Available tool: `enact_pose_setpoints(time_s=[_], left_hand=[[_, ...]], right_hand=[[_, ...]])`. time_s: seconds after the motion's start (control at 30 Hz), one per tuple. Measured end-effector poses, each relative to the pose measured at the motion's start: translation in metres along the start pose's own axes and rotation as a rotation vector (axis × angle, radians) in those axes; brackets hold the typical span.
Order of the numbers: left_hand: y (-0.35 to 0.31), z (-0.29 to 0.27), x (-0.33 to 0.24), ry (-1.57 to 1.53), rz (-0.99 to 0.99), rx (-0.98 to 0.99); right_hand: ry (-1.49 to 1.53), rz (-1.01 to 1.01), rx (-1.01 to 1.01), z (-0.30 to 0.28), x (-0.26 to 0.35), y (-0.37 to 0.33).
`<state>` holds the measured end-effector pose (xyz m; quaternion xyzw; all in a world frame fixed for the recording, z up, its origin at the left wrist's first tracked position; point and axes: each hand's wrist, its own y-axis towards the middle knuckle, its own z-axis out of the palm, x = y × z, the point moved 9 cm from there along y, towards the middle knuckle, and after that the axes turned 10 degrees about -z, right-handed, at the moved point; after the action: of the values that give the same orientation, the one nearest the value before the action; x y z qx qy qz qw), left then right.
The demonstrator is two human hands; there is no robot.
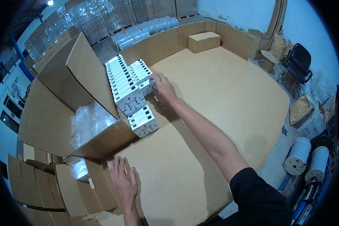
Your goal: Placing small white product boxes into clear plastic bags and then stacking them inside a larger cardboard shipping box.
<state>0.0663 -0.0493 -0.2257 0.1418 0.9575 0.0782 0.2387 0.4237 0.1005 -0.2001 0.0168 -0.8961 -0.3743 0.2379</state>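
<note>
My right hand (162, 88) reaches far forward to a short row of white boxes (141, 71), its fingers bent against the box at the near right end. The fingertips are partly hidden there. To the left of that row stands a longer row of white boxes (120, 81) with dark square marks on top and a printed front. A few more white boxes (144, 122) sit lower and nearer, beside a large open carton. My left hand (123, 179) lies on the brown tabletop (169, 169) with its fingers stretched out, holding nothing.
The large open carton (98, 139) at the left holds clear plastic bags (90, 122). Smaller open cartons (83, 188) stand at the lower left. A cardboard wall (169, 43) edges the far side, with a closed brown box (204, 42) against it. Beyond the right edge are spools (297, 156) and a black chair (299, 62).
</note>
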Motion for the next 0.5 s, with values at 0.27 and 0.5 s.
enact_pose_setpoints(time_s=[0.27,0.5], left_hand=[[-0.003,0.003,-0.001,-0.023,0.023,-0.013],[-0.009,-0.004,0.002,-0.063,0.014,-0.012]], right_hand=[[-0.080,-0.204,0.013,-0.011,0.003,-0.011],[0.027,-0.053,0.177,-0.055,0.029,-0.055]])
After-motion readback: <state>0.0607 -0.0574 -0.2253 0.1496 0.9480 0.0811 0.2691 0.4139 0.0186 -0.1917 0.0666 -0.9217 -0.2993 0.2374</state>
